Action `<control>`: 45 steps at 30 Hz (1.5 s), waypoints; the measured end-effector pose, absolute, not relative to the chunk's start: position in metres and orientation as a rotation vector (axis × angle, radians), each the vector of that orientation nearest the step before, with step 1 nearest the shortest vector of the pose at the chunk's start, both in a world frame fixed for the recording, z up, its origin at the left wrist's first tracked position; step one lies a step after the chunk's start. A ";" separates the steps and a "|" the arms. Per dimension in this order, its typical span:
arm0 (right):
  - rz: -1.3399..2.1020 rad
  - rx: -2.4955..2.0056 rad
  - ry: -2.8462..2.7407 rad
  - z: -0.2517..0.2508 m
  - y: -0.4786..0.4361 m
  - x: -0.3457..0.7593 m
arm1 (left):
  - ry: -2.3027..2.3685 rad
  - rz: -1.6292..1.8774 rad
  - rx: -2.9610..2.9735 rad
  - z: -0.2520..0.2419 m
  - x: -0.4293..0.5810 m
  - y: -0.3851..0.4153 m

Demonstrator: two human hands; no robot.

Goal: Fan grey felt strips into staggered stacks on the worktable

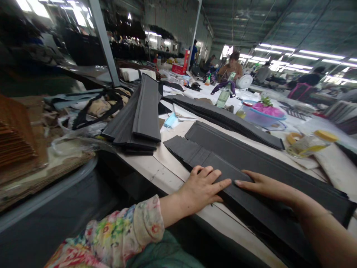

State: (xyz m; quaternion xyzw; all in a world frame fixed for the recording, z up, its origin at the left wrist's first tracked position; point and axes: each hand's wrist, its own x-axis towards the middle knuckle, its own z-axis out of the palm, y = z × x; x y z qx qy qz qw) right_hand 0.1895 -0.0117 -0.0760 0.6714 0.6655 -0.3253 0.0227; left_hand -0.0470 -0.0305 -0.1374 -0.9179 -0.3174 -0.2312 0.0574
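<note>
My left hand (202,186) lies flat with fingers spread on the near end of a stack of long dark grey fabric strips (251,156) on a pale worktable (156,167). My right hand (264,186) rests on the same stack just to the right, fingers stretched out and pointing left, almost touching the left fingertips. Neither hand grips anything. A floral sleeve covers my left forearm.
Another pile of dark strips (139,115) lies at the left, a longer row (223,117) behind. A blue bowl (262,115), a clear bottle (224,95) and a yellow-lidded jar (312,143) stand to the right. A person (231,69) sits far across the table.
</note>
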 end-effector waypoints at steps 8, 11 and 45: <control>-0.325 2.076 2.228 -0.047 -0.034 0.162 | -0.948 -0.871 -2.886 -0.117 -0.058 -0.027; -0.027 1.939 2.378 -0.035 -0.041 0.156 | -0.895 -0.886 -2.818 -0.096 -0.051 -0.019; 0.129 2.344 2.111 -0.047 -0.102 0.316 | -0.757 -0.416 -3.164 -0.063 0.011 0.045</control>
